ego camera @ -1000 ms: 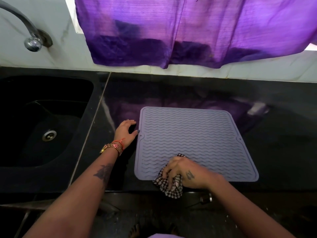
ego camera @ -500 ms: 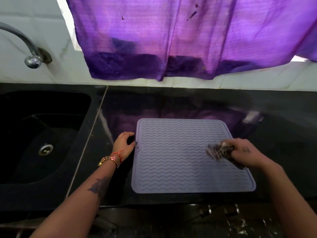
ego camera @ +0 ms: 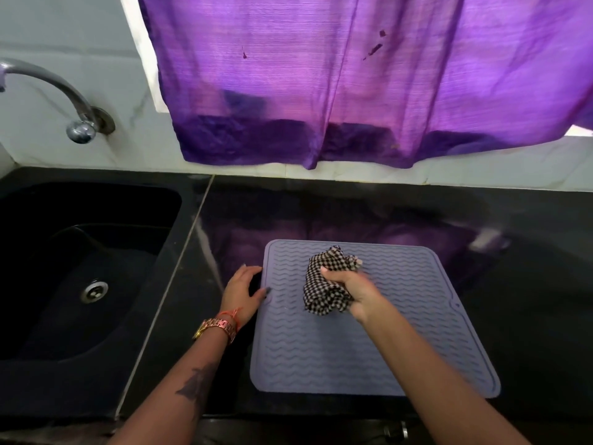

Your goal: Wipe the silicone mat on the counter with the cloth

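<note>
Both hands were at work over the dark table (ego camera: 529, 300). To the far left lay the black sink (ego camera: 96, 358) with its metal drain (ego camera: 93, 291), a curved tap (ego camera: 48, 91) reaching out from the pale wall above it. Right of the sink, the left hand (ego camera: 241, 295) rested on the table against the mat's left edge, fingers relaxed and spread, the thumb tip touching the rim; a gold bracelet (ego camera: 218, 329) and an orange thread sat at its wrist. The grey silicone mat (ego camera: 337, 354), ribbed with wavy lines, lay flat on the table. Over its upper middle, the right hand (ego camera: 351, 292) was curled tight round a bunched black-and-white checked cloth (ego camera: 324, 292), which touched the mat. Behind, a purple curtain (ego camera: 353, 91) hung down to the table's back edge.
</note>
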A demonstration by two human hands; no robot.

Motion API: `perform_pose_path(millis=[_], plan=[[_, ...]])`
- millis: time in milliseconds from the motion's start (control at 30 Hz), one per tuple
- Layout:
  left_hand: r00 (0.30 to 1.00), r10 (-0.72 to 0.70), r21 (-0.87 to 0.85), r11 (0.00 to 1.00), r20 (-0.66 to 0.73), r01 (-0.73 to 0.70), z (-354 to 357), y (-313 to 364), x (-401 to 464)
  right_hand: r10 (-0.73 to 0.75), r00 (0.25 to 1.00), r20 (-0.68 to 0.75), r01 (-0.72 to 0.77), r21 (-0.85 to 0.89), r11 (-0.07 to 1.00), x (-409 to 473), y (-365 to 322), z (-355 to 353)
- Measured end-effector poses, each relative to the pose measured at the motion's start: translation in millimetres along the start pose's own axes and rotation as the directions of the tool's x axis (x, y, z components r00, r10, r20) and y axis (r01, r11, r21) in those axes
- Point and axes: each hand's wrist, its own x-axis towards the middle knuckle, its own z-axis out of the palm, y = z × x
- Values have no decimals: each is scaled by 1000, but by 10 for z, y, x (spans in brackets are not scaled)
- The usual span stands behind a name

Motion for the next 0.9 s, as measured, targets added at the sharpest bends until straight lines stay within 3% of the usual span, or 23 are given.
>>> perform_pose_path(millis=[133,200,233,267,333,400,467,633,700,767,833,900], plan=[[1000,-2,-13,1000,-24,2,22,-24,4,-32,999,-43,30,-30,999,235,-23,245],[1000,3,-15,1000,-31,-4,30,-38,10,-159,984,-77,141,-201,969,347,-90,345],[999,3,-18,1000,-32,-4,33,-47,17,-266,961,-70,225,-360,906,382,-148,388],[999,2,-21,1000,-33,-3,35,-52,20,-369,929,-25,298,-542,786,390,-211,430],[999,-5,-29,1000,-33,4,40,-59,27,-504,848,162,403,-815,417,407,-308,504],[999,-3,-32,999,-34,2,42,-60,31,-546,771,328,450,-887,103,445,-353,573],[999,-1,-32,999,-37,0,42,-65,29,-545,736,400,447,-893,-52,512,-337,635],[999,-14,-42,999,-35,13,47,-79,32,-577,611,542,479,-834,-275,660,-222,730],[999,-16,-36,999,-31,14,48,-80,39,-488,641,592,441,-805,-397,707,-189,732],[999,-9,-25,1000,-31,9,51,-82,39,-366,735,570,378,-793,-477,761,-117,717],[999,-3,-16,1000,-35,2,55,-86,39,-304,805,510,362,-828,-429,815,-19,697],[999,0,-9,1000,-41,-1,55,-93,41,-295,828,476,367,-859,-356,847,48,696]])
